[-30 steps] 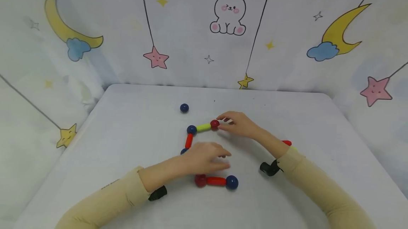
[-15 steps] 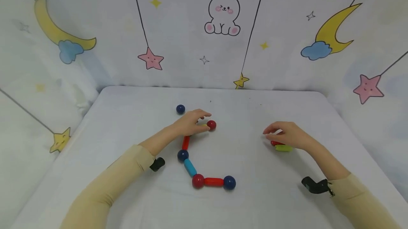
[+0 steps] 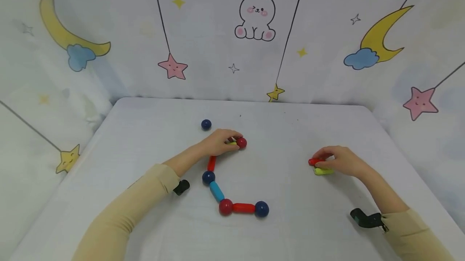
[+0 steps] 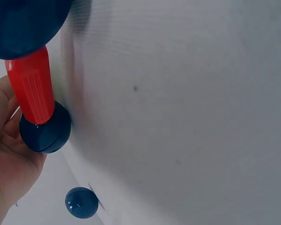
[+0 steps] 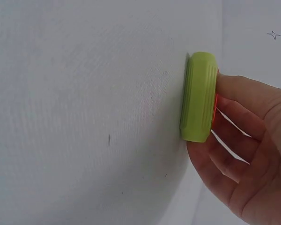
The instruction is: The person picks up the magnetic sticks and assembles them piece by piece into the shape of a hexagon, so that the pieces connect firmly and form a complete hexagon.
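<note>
Magnetic rods and balls form a bent chain on the white table. At its far end my left hand [image 3: 216, 144] pinches the yellow-green rod [image 3: 233, 143] beside a red ball [image 3: 241, 143]. The hand hides the blue corner ball in the head view; the left wrist view shows that blue ball [image 4: 44, 133] joined to a red rod [image 4: 32, 86]. Over on the right, my right hand [image 3: 344, 160] holds a loose red rod [image 3: 314, 161] between thumb and fingers. A second yellow-green rod [image 5: 200, 96] lies right against it, on the near side.
The chain runs on through a blue ball [image 3: 208, 177], a light-blue rod [image 3: 217, 191], a red ball [image 3: 226, 207] and a red rod [image 3: 244, 208] to a blue end ball [image 3: 261, 209]. One loose blue ball [image 3: 206, 124] sits behind my left hand. A patterned cloth hangs behind the table.
My left hand went from above the chain's middle to its far end and closed on the rod there. My right hand left the red ball, moved right and took hold of the loose red rod.
</note>
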`<state>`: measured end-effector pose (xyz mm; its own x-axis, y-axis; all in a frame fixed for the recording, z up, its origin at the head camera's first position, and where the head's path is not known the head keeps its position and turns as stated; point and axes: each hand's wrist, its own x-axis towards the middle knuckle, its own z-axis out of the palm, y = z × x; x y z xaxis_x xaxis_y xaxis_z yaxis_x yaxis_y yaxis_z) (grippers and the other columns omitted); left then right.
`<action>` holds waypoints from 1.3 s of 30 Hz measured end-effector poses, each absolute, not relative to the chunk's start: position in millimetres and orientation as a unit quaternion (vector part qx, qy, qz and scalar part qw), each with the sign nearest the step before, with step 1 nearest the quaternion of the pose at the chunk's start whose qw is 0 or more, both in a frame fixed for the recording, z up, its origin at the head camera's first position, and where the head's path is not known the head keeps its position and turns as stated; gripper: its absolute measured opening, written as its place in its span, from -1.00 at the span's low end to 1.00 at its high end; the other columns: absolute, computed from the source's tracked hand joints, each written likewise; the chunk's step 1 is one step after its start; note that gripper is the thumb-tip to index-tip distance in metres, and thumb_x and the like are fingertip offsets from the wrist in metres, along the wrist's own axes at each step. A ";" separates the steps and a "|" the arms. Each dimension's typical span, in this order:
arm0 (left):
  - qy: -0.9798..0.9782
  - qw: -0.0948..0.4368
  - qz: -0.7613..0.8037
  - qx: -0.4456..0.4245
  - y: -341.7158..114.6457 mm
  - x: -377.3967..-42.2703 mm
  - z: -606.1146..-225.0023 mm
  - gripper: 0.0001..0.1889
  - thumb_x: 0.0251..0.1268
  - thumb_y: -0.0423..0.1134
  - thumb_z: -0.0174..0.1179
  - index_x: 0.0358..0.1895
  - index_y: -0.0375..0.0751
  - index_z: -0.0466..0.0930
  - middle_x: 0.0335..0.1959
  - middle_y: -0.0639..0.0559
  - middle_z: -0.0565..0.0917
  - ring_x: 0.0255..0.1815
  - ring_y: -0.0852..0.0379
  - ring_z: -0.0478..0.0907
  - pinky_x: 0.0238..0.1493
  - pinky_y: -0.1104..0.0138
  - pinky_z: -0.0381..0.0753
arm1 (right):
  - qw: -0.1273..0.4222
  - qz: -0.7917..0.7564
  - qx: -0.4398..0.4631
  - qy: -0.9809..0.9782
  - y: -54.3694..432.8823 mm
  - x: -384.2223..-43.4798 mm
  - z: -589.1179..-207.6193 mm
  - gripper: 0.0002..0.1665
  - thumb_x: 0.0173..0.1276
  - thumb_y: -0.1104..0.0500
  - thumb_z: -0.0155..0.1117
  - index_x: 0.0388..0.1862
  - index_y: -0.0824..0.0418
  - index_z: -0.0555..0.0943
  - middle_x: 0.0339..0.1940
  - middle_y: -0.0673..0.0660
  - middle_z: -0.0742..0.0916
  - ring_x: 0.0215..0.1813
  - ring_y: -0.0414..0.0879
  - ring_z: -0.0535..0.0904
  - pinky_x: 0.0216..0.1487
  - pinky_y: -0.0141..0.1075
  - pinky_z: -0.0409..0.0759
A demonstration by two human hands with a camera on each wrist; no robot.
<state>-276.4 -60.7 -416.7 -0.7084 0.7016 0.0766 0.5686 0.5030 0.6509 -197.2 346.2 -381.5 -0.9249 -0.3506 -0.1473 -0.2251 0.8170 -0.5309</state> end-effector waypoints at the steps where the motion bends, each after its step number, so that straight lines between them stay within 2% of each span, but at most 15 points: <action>1: 0.862 0.097 0.335 0.368 -60.6 -276.3 -417.0 -0.56 0.35 -0.28 0.24 0.26 -0.30 0.49 0.12 -0.14 0.61 0.07 -0.02 0.56 0.08 0.29 0.55 | 0.118 -0.261 -0.153 0.946 345.4 -197.6 -382.8 -0.78 0.31 0.14 0.36 -0.09 0.16 0.68 -0.15 0.04 0.70 -0.04 0.06 0.54 -0.13 -0.13 0.50; 14: 0.869 0.082 0.334 0.357 -62.5 -275.2 -419.9 -0.56 0.33 -0.25 0.26 0.25 -0.26 0.51 0.09 -0.11 0.63 0.01 0.00 0.58 0.03 0.33 0.56 | 0.092 -0.267 -0.210 0.936 308.1 -213.3 -394.4 -0.78 0.25 0.22 0.41 -0.11 0.18 0.67 -0.20 0.01 0.69 -0.12 -0.04 0.56 -0.11 -0.20 0.58; 20: 0.870 0.081 0.334 0.353 -64.4 -273.3 -420.7 -0.57 0.33 -0.25 0.26 0.24 -0.26 0.52 0.08 -0.11 0.64 0.00 -0.01 0.58 0.02 0.33 0.57 | 0.098 -0.286 -0.220 0.927 279.8 -221.2 -397.8 -0.76 0.26 0.21 0.40 -0.08 0.17 0.67 -0.19 0.01 0.69 -0.11 -0.05 0.56 -0.08 -0.20 0.57; 27: 0.871 0.082 0.339 0.346 -67.8 -269.6 -420.8 -0.57 0.33 -0.25 0.27 0.24 -0.25 0.52 0.07 -0.12 0.64 0.00 -0.01 0.58 0.03 0.31 0.57 | 0.081 -0.297 -0.247 0.919 240.5 -234.6 -403.7 -0.75 0.27 0.23 0.39 -0.07 0.19 0.67 -0.18 0.03 0.71 -0.13 -0.04 0.56 -0.15 -0.24 0.57; 39: 0.872 0.077 0.345 0.338 -71.1 -261.2 -419.4 -0.58 0.31 -0.23 0.29 0.20 -0.25 0.55 0.07 -0.09 0.65 -0.02 0.01 0.59 0.01 0.30 0.57 | 0.080 -0.308 -0.260 0.912 185.2 -247.0 -404.7 -0.73 0.29 0.20 0.37 -0.03 0.20 0.68 -0.14 0.04 0.72 -0.10 -0.04 0.55 -0.09 -0.23 0.56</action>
<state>-261.2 -71.1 -419.4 -0.7597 0.6426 0.0991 0.5366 0.5336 0.6536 -247.0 185.2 -404.7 -0.8517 -0.5239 0.0141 -0.4250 0.6746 -0.6036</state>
